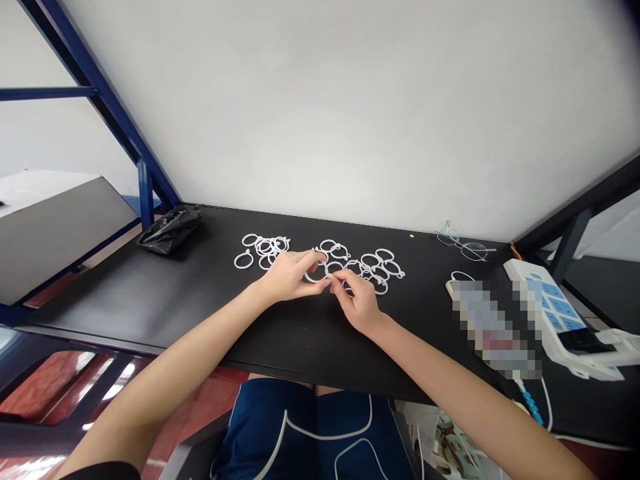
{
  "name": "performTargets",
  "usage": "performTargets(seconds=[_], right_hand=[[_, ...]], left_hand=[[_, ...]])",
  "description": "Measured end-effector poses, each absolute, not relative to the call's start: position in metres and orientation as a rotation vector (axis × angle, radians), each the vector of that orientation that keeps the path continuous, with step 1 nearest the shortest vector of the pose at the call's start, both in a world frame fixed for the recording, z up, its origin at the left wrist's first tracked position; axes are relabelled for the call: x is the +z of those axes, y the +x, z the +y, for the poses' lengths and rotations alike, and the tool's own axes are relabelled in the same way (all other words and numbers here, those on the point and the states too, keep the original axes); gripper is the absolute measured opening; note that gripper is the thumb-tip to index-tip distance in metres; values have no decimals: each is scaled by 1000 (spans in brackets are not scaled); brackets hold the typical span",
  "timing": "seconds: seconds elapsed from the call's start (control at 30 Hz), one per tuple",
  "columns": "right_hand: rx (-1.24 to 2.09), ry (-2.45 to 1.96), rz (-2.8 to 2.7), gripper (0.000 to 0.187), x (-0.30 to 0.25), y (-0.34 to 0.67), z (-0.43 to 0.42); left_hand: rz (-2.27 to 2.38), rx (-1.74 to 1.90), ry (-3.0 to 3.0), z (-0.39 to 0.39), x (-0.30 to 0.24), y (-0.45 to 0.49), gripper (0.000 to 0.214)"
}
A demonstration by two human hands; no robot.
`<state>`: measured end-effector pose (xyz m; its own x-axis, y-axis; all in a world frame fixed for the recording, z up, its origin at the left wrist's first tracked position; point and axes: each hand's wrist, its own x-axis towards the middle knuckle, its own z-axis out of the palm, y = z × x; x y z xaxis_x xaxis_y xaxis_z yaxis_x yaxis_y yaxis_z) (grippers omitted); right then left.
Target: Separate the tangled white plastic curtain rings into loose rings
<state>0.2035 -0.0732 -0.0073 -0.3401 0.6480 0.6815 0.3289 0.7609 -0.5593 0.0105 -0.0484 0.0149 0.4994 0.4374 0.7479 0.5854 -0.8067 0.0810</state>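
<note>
My left hand [291, 275] is closed, thumb and fingers pinching a white curtain ring [309, 279] just above the black table [210, 273]. From the right, my right hand [359, 301] pinches with thumb and forefinger at the near edge of that ring, by its small end. The fingertips of both hands almost meet and partly hide the ring. Several more white curtain rings with small eyelets lie around the hands: a loose group to the left, with one ring [244, 261] a little apart, and an overlapping group to the right, including a ring [385, 255] at its back.
A black plastic bag [171, 230] lies at the left back. Glasses [474, 251] rest near the wall at the right. Closer in are a phone [493, 327], its face blurred, with a cable, and a white power strip [553, 307]. Blue metal framing [107, 93] rises at left.
</note>
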Motion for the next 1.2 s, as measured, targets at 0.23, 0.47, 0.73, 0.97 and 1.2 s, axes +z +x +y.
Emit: performTargets(seconds=[0.23, 0.47, 0.73, 0.97, 1.2], right_hand=[[389, -830, -1928, 13, -7, 204, -70], [126, -965, -2370, 30, -5, 198, -67], [-16, -1101, -2639, 64, -5, 199, -69], [15, -1067, -2611, 54, -3, 200, -69], [45, -1023, -2552, 31, -2, 201, -67]], left_hand=[[-961, -957, -2531, -47, 22, 7, 30], [-1164, -768, -2503, -42, 20, 6, 30], [-1527, -428, -2282, -35, 14, 0, 29], [-1613, -288, -2249, -33, 7, -5, 26], [-1564, -414, -2240, -29, -1, -10, 21]])
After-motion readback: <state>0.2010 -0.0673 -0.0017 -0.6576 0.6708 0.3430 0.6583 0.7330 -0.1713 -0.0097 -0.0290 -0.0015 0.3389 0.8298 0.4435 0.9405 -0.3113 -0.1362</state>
